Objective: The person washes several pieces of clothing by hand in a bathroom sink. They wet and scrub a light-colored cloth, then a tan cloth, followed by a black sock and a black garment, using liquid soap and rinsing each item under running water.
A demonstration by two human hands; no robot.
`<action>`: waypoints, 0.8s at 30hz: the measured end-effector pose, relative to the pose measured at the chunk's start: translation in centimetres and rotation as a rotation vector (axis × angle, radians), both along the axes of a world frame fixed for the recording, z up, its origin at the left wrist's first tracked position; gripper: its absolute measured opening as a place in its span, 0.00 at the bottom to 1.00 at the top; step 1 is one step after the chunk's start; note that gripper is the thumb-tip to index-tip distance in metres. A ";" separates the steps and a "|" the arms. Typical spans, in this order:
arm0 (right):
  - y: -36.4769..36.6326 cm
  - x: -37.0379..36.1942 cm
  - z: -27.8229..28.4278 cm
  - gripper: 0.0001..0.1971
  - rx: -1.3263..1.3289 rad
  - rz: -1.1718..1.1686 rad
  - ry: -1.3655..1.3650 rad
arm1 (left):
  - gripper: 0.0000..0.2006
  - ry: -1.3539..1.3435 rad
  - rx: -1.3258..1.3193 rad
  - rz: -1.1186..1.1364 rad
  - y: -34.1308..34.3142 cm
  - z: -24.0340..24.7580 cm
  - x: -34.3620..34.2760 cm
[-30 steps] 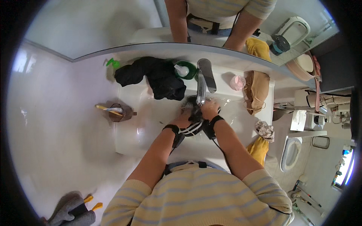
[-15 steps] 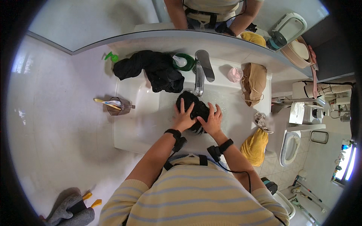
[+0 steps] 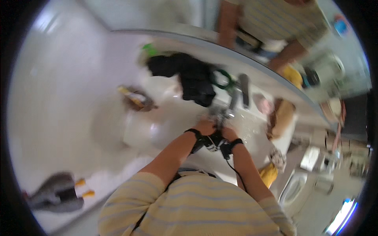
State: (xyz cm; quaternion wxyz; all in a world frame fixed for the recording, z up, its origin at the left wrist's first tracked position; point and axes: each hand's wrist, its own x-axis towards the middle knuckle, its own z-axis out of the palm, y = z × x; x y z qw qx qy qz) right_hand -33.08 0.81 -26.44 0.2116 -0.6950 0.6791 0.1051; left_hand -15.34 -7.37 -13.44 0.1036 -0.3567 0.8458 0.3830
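Note:
The picture is blurred. My left hand [image 3: 206, 127] and my right hand [image 3: 228, 134] are pressed close together over the white sink [image 3: 157, 129], just below the metal faucet [image 3: 234, 97]. Both are closed around a bunched dark cloth [image 3: 214, 142], which shows between my wrists. Each wrist wears a dark band. A black garment [image 3: 189, 76] lies heaped on the counter behind the sink, beside a green ring [image 3: 223, 78].
Left of the basin stands a brown holder with a brush [image 3: 136, 99]. A pink soap [image 3: 264, 105] and a tan cloth [image 3: 281, 116] lie to the right. A yellow cloth [image 3: 267, 174] hangs lower right, near a toilet [image 3: 293, 188]. The mirror [image 3: 177, 15] reflects me.
Half a second ago my hands lay flat and spread on the dark cloth in the basin. Now they have come together, bunching it under the faucet. The camera has swung.

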 end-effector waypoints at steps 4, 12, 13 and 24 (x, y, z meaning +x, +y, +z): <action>-4.4 -0.2 11.2 0.16 -0.047 -0.523 -0.548 | 0.12 0.289 0.344 0.403 -1.2 3.1 5.2; 3.6 5.9 22.5 0.06 -0.532 -0.230 -0.666 | 0.19 0.997 0.439 1.658 2.1 9.3 20.7; 4.4 6.2 21.8 0.07 -0.463 -0.310 -0.735 | 0.27 1.173 0.472 1.709 1.6 9.4 21.4; 4.1 9.4 16.1 0.34 -0.082 -0.138 -0.060 | 0.41 1.406 0.487 1.572 -3.8 10.9 22.5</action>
